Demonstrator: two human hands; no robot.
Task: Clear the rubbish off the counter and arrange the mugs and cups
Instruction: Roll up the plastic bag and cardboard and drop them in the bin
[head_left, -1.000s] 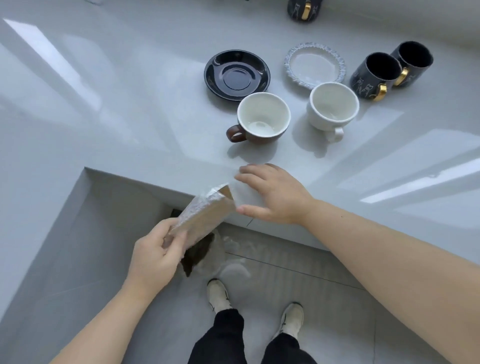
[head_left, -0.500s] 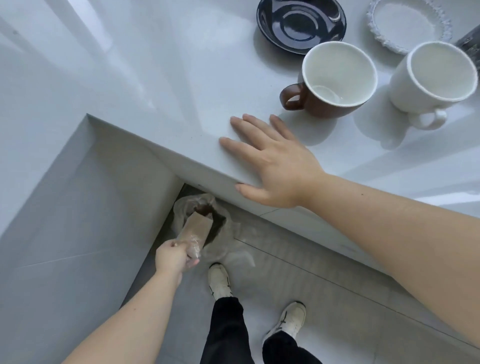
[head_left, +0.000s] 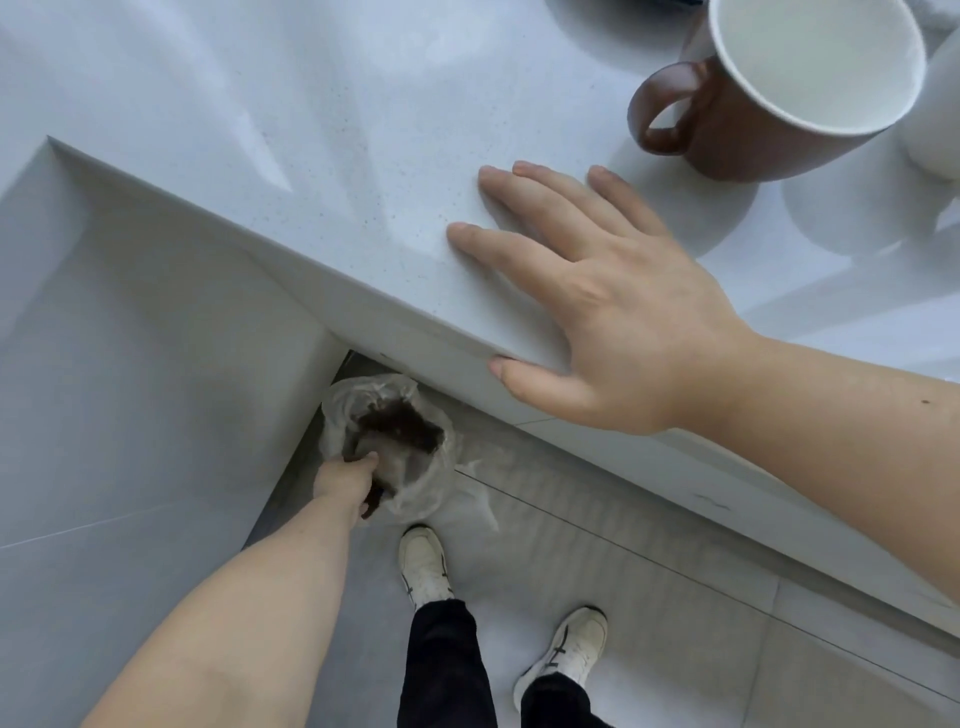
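Left hand (head_left: 345, 475) is down at the mouth of the clear plastic bin bag (head_left: 415, 483) on the floor, tucked under the table's overhang. Its fingers are buried in the opening, so I cannot tell whether it grips any rubbish or has let go. Right hand (head_left: 597, 306) lies flat and spread on the near edge of the table (head_left: 311, 130), thumb hooked over the lip, holding nothing, just bracing. To do this well, I'd say: release deep inside the bag, clear of the rim, so nothing spills on the floor. The brown mug (head_left: 769, 93) stands near the right hand, a white cup (head_left: 937, 104) just beside it, not yet arranged. No brand, label or writing readable anywhere.
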